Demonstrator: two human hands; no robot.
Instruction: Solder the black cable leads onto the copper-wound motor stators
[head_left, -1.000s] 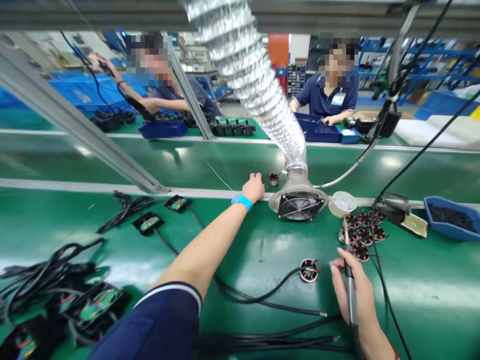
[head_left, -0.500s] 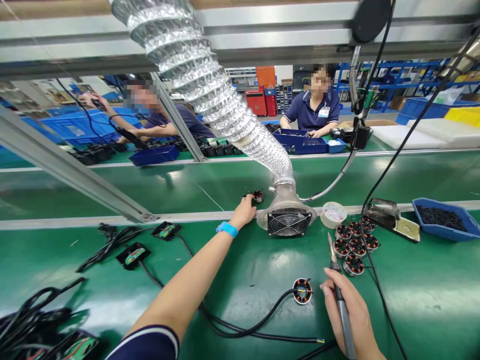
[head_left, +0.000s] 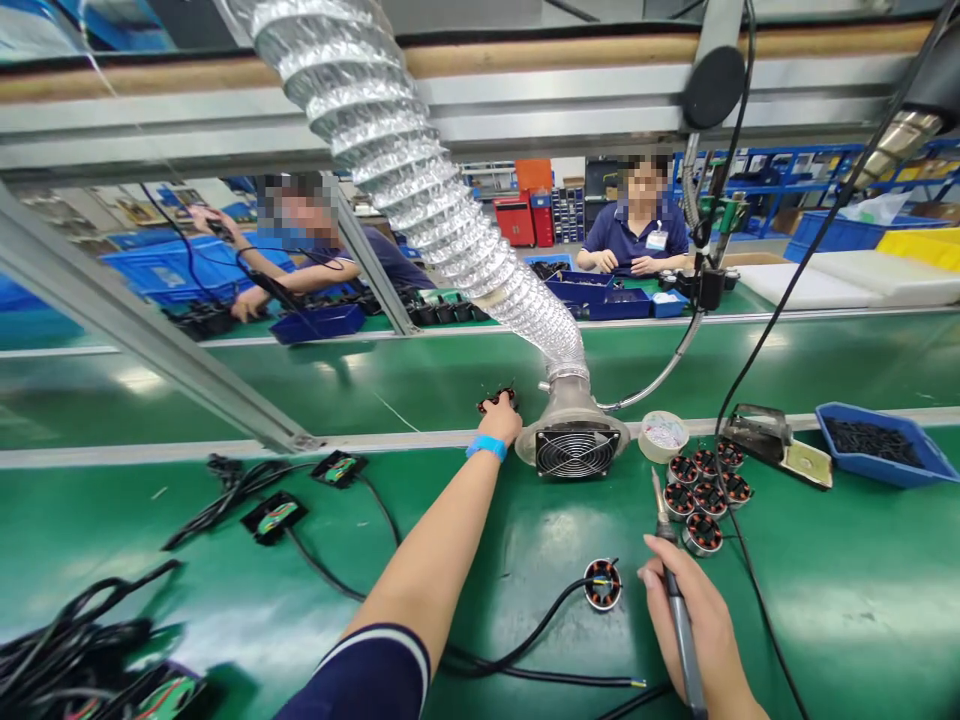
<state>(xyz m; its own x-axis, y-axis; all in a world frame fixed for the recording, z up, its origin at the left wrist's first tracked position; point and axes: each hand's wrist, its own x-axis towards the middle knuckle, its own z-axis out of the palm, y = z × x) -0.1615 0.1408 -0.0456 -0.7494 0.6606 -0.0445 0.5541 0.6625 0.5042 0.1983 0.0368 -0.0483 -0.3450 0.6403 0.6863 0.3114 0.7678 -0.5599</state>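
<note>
Two bare hands are over the green desk (head_left: 525,540). The left hand (head_left: 504,422), a blue band (head_left: 487,448) at its wrist, is stretched out to the left of the fan (head_left: 576,455) and slightly beyond it, its fingers bent at a dark coil (head_left: 496,398); whether they have closed on it I cannot tell. The right hand (head_left: 709,620), in front of the fan and to its right, is clamped around a soldering iron (head_left: 681,625), thumb and fingers wrapped about the handle.

The iron is slim and grey, with a darker grip and a bare metal tip pointing up and away from the hand. The dark coil is partly hidden by the left fingertips, so its shape is hard to make out. Another coil (head_left: 602,600) sits in front of the fan: a silvery ring with copper windings, a black cable running into it and yellow and blue wire ends at its middle. It lies just left of the right hand, apart from the iron, and well apart from the left hand.

Seven similar coils (head_left: 709,498) stand clustered to the right of the fan, beyond the right hand and near the iron's tip.
</note>
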